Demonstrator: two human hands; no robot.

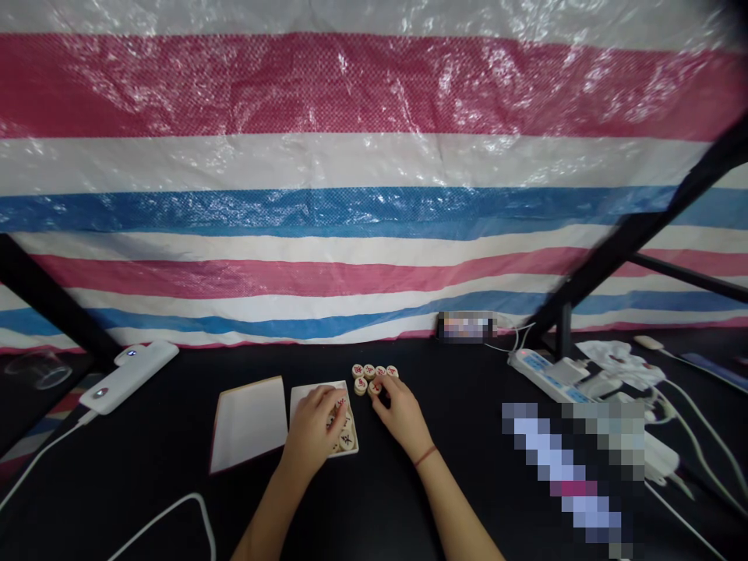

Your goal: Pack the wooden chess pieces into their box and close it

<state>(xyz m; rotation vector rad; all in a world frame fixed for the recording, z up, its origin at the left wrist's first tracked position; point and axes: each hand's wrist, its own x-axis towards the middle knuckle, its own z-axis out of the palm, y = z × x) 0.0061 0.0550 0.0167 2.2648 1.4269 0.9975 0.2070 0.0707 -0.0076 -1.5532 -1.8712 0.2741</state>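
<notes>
My right hand (400, 409) has its thumb and fingers closed on a round Chinese chess piece (375, 387) with a red character, low over the black table. Next to it lies another red-marked piece (361, 385), and behind these a row of several more pieces (369, 372) touches my fingers at its right end. My left hand (312, 425) reaches over a white open box (356, 436), fingers bent and apart above the loose pieces (347, 440) inside. The hand hides the box's left part, and whether its fingertips touch a piece is unclear.
Left of the box lies its lid (248, 421), inside up. A white power strip (132, 378) with a cable is farther left. At the right are another power strip (534, 365), chargers and tangled white cables (695, 421). A striped tarp (351, 273) hangs behind the table.
</notes>
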